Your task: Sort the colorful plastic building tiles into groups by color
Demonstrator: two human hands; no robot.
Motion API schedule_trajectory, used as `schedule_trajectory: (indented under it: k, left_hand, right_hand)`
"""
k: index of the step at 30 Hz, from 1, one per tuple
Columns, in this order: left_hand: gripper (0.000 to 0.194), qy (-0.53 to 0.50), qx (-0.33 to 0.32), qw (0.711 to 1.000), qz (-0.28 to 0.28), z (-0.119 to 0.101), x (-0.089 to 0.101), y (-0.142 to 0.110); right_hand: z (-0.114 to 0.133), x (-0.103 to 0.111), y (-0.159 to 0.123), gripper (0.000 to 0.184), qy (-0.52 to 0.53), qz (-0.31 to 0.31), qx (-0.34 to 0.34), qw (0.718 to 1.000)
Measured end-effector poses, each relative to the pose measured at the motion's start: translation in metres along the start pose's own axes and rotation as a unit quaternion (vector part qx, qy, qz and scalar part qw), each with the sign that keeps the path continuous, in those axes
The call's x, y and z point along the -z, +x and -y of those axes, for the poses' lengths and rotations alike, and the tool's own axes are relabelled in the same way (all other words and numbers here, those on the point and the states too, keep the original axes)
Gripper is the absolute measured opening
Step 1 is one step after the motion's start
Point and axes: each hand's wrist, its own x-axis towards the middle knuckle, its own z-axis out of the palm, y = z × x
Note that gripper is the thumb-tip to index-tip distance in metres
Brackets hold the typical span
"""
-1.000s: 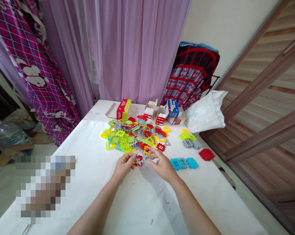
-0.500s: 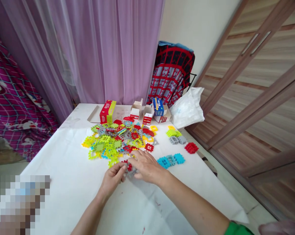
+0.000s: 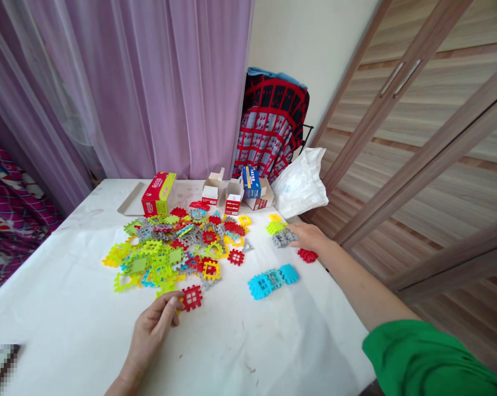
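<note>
A heap of square plastic interlocking tiles [image 3: 169,247] in green, yellow, red, grey and blue covers the middle of the white table [image 3: 87,330]. My left hand [image 3: 151,327] pinches a red tile [image 3: 191,297] at the heap's near edge. My right hand [image 3: 310,236] reaches far right, fingers curled on a small stack of grey tiles [image 3: 283,237]. A red stack [image 3: 307,255] lies just below that hand. Green tiles [image 3: 275,226] sit left of the grey ones. A row of blue tiles [image 3: 273,280] lies nearer me.
Small cardboard boxes stand along the far edge: a red and green one [image 3: 158,193], white and red ones [image 3: 223,195], a blue one [image 3: 252,181]. A white plastic bag [image 3: 300,184] hangs at the far right corner. Purple curtains and a draped chair [image 3: 271,124] are behind.
My right hand left the tile held between both hands and reached out right to the grey stack. The left hand stays at the near edge with a red tile. The camera view swung right.
</note>
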Motion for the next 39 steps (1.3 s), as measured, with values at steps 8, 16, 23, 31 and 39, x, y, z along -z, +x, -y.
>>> schedule_trajectory:
  k: [8, 16, 23, 31, 39]
  left_hand:
    - [0.047, 0.047, -0.041, 0.998, 0.007, 0.001, 0.003, -0.002]
    - [0.049, 0.053, -0.027, 0.998, 0.005, 0.002, 0.002, -0.001]
    - [0.051, 0.056, -0.02, 0.998, 0.008, -0.003, 0.001, -0.001]
    - [0.047, 0.059, -0.026, 0.998, 0.009, -0.002, 0.0, -0.001]
    - [0.044, 0.061, -0.027, 0.998, 0.013, 0.002, 0.0, -0.001]
  right_hand:
    - [-0.005, -0.02, 0.026, 0.055, 0.016, 0.028, 0.037, 0.999]
    - [-0.001, -0.021, 0.026, 0.057, 0.003, 0.04, 0.017, 0.999]
    - [0.026, -0.01, 0.025, 0.055, -0.02, 0.0, 0.076, 0.997]
    - [0.037, -0.025, 0.065, 0.048, -0.095, 0.015, 0.179, 0.979]
    - [0.035, -0.048, 0.078, 0.035, -0.136, 0.046, 0.158, 0.977]
